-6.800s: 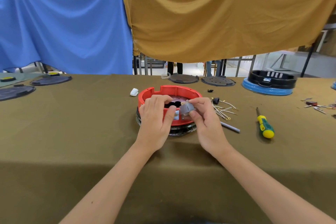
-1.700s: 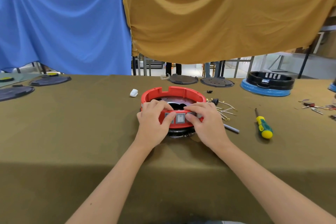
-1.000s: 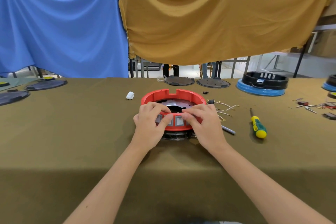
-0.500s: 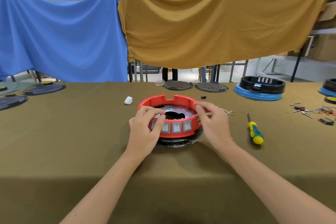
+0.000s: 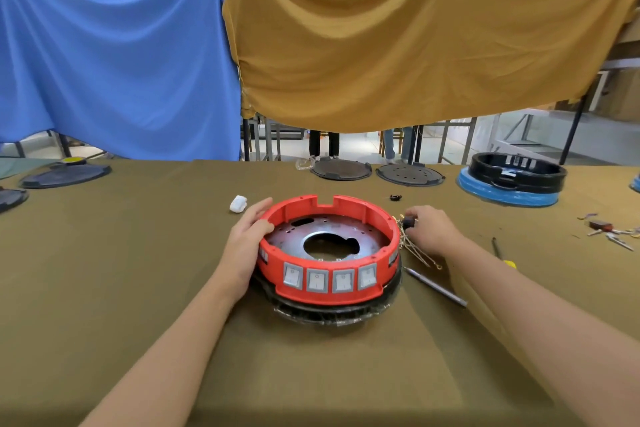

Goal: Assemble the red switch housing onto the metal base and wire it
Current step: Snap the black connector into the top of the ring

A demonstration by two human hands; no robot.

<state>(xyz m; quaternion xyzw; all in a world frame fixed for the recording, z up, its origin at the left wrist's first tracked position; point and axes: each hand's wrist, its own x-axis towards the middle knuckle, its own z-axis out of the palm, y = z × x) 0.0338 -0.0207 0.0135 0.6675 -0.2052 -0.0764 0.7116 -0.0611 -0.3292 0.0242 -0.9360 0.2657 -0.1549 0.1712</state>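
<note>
Head camera is looking down on a table (image 5: 121,288) draped in olive cloth, where a person is working bare-handed on a red switch housing (image 5: 329,246); the ring is sitting on a round metal base (image 5: 332,239), itself resting on a black plastic-wrapped disc (image 5: 332,314), near the middle of the table and slightly toward its near edge; four grey rocker switches (image 5: 329,279) are lining the housing's near wall. The left hand (image 5: 244,246) is cupping the ring's left side, fingers together along the outer wall and thumb hooking over the rim; the right hand (image 5: 431,230) is lying just beside the ring's right wall, fingertips pinching a small black part (image 5: 408,221) at the top of a bundle of thin wires (image 5: 415,250) with gold terminals; the wires are trailing on the cloth against the housing. A grey metal rod (image 5: 434,286) is lying toward the near right of the ring; a screwdriver (image 5: 500,253) is showing past the right forearm, its yellow handle mostly hidden; a small white piece (image 5: 238,203) is sitting beyond the left hand. Along the far edge, two dark round plates (image 5: 377,172) and a black ring on a blue base (image 5: 512,180) are standing under hanging blue (image 5: 114,69) and mustard cloths (image 5: 415,45).
</note>
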